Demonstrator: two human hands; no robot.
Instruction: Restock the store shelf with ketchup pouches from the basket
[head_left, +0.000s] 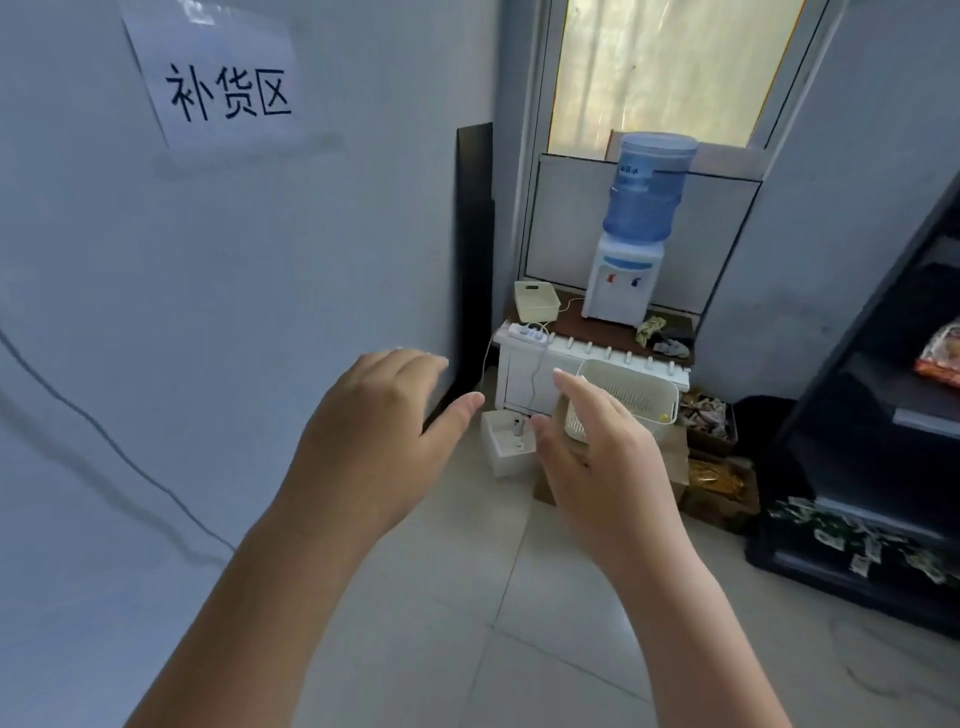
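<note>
The right hand is stretched out in front, with its fingers spread and loose. It is open and grips nothing. Its fingers lie just in front of the white basket. I cannot tell if they touch its side. I think the hand is wide open like this so it can take hold of the basket.

The left hand is out too, near the right one. It is also open, with its thumb sticking out, and it holds nothing. It looks ready to help with the basket.

The basket has little holes in its walls. It sits low, on what looks like a brown box, so it is easy to reach. I cannot see any ketchup pouches in it. Only a small yellow thing shows inside, by the far wall. So the job looks like it is just starting.

The dark shelf stands close by on the right, so the walk is short. Small packets lie on its bottom level. Behind the basket is a white cabinet. A water cooler stands on a table above it. A paper sign is stuck on the wall to the left.
</note>
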